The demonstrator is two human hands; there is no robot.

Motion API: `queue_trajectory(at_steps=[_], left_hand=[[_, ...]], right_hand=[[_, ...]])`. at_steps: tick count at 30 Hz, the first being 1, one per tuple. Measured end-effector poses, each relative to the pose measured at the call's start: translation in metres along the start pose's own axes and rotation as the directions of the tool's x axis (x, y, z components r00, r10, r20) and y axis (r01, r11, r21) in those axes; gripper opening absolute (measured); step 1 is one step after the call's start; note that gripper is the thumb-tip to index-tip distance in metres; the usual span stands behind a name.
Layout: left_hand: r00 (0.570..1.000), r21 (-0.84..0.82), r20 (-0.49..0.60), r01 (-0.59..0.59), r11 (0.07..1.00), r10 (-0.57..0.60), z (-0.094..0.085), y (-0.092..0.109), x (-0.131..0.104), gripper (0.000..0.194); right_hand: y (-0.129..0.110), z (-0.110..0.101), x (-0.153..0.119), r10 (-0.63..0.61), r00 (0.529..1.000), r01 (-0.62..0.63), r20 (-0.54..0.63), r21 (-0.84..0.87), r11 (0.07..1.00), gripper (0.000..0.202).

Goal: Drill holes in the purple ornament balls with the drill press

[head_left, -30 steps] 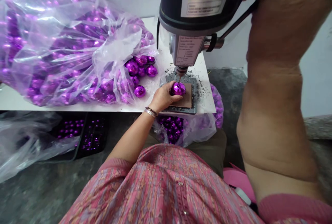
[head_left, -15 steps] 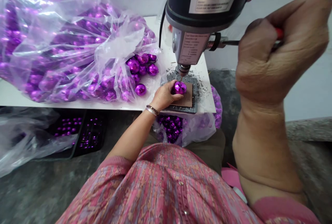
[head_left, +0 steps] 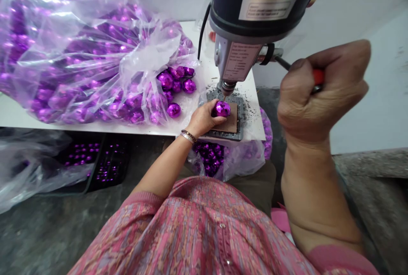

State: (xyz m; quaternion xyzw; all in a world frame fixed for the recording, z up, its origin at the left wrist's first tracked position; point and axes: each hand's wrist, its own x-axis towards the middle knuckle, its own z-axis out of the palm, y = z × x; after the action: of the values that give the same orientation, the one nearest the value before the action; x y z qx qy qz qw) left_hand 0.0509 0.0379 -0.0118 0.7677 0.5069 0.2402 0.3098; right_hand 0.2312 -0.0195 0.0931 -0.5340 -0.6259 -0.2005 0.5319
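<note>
Between the thumb and fingers of my left hand [head_left: 204, 118] is a shiny purple faceted ball [head_left: 222, 109]. It is held over a brown board [head_left: 231, 123] on the grey base plate [head_left: 241, 128] of a small bench drill press [head_left: 237, 60]. The thin drill bit [head_left: 225, 98] points down at the top of the ball; whether it touches I cannot tell. My right hand [head_left: 314, 92] is closed around the red-tipped feed lever [head_left: 318, 77] on the machine's right side.
A large clear plastic bag [head_left: 95, 54] of purple balls covers the table's left, with several loose balls [head_left: 174, 110] at its mouth. Dark shavings surround the base. Below the table edge hangs an open bag [head_left: 244, 160] of balls; black crates [head_left: 111, 162] stand lower left.
My right hand has swung the lever downward and toward the left. My left hand keeps the ball under the bit. The whole view has shifted slightly.
</note>
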Motion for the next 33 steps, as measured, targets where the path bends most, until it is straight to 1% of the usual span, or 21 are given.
queue_trajectory(at_steps=[3,9,13,17,20,24,26,28,33], left_hand=[[1.000,0.027,-0.012,0.001,1.000,-0.001,0.001,0.000,0.000,0.054],[1.000,0.017,-0.012,-0.001,1.000,0.001,0.001,-0.001,-0.001,0.050],[1.000,0.006,-0.015,0.011,1.000,-0.011,0.001,-0.001,-0.002,0.055],[0.999,-0.029,-0.031,0.016,0.999,-0.017,0.003,-0.003,-0.001,0.061],[0.999,-0.054,-0.034,0.014,0.998,-0.016,0.005,-0.005,-0.001,0.062],[0.999,-0.073,-0.047,-0.003,0.997,0.000,0.005,-0.004,-0.003,0.053],[0.999,-0.081,-0.053,-0.015,0.997,0.011,0.005,-0.004,-0.003,0.048],[0.998,-0.089,-0.058,-0.022,0.996,0.017,0.005,-0.004,-0.004,0.045],[0.998,-0.122,-0.054,-0.041,0.992,0.034,0.007,-0.006,-0.003,0.045]], right_hand=[[0.004,0.001,-0.004,-0.019,1.000,0.019,0.000,-0.015,1.000,0.028],[0.005,0.002,-0.008,0.004,1.000,-0.004,-0.011,-0.010,1.000,0.032],[0.007,0.003,-0.011,0.016,1.000,-0.016,-0.013,-0.008,1.000,0.032],[0.010,0.006,-0.015,-0.030,0.998,0.029,-0.050,-0.012,1.000,0.030],[0.011,0.008,-0.017,-0.044,0.997,0.044,-0.066,-0.015,0.999,0.028],[0.012,0.011,-0.021,-0.111,0.990,0.109,-0.085,-0.030,0.994,0.024],[0.014,0.014,-0.023,-0.166,0.979,0.164,-0.120,-0.029,0.986,0.018],[0.016,0.017,-0.024,-0.196,0.968,0.195,-0.154,-0.020,0.981,0.014],[0.020,0.024,-0.030,-0.180,0.964,0.185,-0.196,0.007,0.983,0.014]])
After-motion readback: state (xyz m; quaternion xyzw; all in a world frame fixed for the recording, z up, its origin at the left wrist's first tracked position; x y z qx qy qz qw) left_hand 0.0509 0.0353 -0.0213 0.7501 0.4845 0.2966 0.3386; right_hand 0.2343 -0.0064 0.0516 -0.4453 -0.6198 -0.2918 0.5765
